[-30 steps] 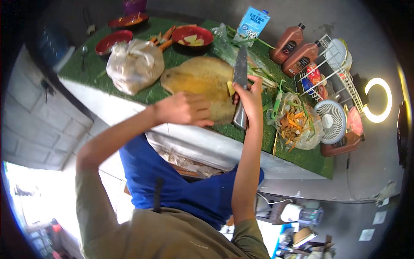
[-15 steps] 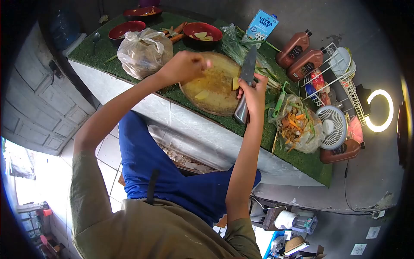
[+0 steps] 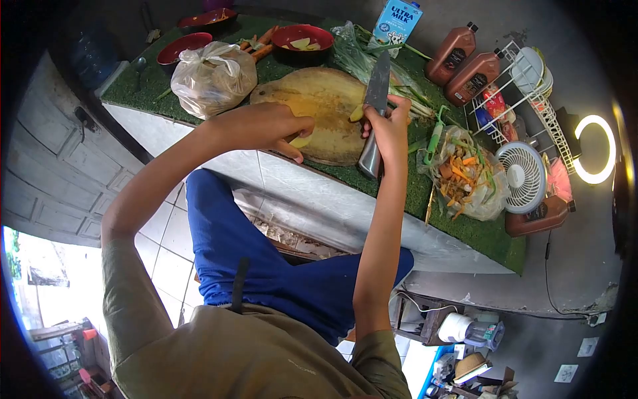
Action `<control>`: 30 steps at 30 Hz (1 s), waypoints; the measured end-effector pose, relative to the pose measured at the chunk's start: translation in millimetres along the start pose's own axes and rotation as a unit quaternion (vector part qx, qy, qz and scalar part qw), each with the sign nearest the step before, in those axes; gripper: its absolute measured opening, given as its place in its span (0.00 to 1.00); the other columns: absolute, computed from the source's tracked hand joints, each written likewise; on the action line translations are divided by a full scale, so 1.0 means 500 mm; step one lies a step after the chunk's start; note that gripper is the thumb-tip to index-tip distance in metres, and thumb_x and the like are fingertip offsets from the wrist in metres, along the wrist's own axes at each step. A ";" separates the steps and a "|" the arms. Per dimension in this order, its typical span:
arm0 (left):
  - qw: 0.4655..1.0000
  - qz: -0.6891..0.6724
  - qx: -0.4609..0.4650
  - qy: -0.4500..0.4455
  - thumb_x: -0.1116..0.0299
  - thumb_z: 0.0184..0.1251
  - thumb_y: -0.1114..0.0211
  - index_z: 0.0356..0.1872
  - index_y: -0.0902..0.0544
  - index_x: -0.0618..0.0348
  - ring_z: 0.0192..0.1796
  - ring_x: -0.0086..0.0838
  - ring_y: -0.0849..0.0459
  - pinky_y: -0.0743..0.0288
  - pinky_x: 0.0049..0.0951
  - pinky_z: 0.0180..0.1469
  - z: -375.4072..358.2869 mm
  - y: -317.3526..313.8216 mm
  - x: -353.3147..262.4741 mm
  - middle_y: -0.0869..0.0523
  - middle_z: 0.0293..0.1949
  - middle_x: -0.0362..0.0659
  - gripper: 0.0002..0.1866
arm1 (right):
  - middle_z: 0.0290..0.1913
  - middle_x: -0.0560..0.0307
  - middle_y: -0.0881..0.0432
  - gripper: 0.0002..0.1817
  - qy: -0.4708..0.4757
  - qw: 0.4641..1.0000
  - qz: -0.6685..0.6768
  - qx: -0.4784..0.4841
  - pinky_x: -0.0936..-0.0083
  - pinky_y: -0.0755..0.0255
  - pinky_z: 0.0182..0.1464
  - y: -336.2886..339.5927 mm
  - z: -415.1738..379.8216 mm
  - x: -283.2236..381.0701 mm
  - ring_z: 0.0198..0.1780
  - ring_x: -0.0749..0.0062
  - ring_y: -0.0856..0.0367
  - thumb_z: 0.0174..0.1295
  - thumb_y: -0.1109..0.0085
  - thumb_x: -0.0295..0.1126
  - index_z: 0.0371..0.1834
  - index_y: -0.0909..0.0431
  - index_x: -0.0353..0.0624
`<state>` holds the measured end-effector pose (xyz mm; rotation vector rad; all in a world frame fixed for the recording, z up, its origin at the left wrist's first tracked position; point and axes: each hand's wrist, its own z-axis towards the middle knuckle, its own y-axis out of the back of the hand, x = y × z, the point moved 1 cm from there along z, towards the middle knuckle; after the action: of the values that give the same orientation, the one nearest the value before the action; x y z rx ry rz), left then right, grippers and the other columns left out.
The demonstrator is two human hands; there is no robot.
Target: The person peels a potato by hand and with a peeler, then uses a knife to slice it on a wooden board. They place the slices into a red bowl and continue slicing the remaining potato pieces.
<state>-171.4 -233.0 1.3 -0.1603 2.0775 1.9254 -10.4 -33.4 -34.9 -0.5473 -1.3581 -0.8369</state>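
Note:
My right hand (image 3: 387,130) is closed around a kitchen knife (image 3: 378,86), its blade pointing away from me over the right side of the round wooden chopping board (image 3: 325,100). A small pale-yellow piece (image 3: 357,113), which looks like potato, shows at the fingers of that hand beside the blade. At the board's near-left edge, my left hand (image 3: 282,130) has thumb and forefinger apart, one on either side of another pale-yellow piece (image 3: 301,141). Beyond the board, a red and black bowl (image 3: 304,40) contains more such pieces.
A tied plastic bag (image 3: 214,80) stands left of the board, near carrots (image 3: 264,52). To the right lie a green peeler (image 3: 434,139) and a bag of peelings (image 3: 468,176). A milk carton (image 3: 395,25), brown bottles (image 3: 452,53), dish rack (image 3: 495,113) and small fan (image 3: 522,174) stand farther round.
My left hand has come down from over the board's far-left part to the piece at its near edge. The right hand keeps the knife in nearly the same place. The view has shifted slightly.

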 end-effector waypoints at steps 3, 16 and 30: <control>1.000 0.010 0.001 -0.006 0.48 0.71 0.34 0.49 0.26 0.54 0.30 0.45 0.18 0.28 0.45 0.35 -0.007 -0.001 -0.004 0.21 0.24 0.48 0.21 | 0.34 0.50 0.24 0.27 0.003 1.000 0.000 0.000 0.71 0.26 0.24 0.000 -0.002 -0.001 0.23 0.73 0.24 0.65 0.37 0.23 0.57 0.47 0.41; 0.966 0.029 -0.244 0.081 0.53 0.69 0.33 0.44 0.14 0.57 0.40 0.45 0.13 0.21 0.41 0.44 0.178 0.244 0.233 0.12 0.36 0.53 0.17 | 0.29 0.56 0.23 0.24 0.020 0.998 0.061 -0.004 0.76 0.29 0.21 -0.002 0.002 -0.021 0.21 0.78 0.26 0.68 0.37 0.24 0.56 0.45 0.43; 0.919 -0.271 -0.139 0.251 0.20 0.66 0.68 0.80 0.45 0.42 0.81 0.60 0.55 0.47 0.81 0.69 0.278 0.197 0.383 0.55 0.81 0.55 0.50 | 0.34 0.51 0.23 0.25 -0.004 0.998 0.056 0.017 0.75 0.33 0.19 -0.007 0.003 -0.008 0.20 0.77 0.27 0.68 0.40 0.22 0.58 0.47 0.40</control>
<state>-360.6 -62.9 31.4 -1.2698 1.7260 1.9205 -14.2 -33.5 -39.1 -0.5957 -1.3330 -0.7198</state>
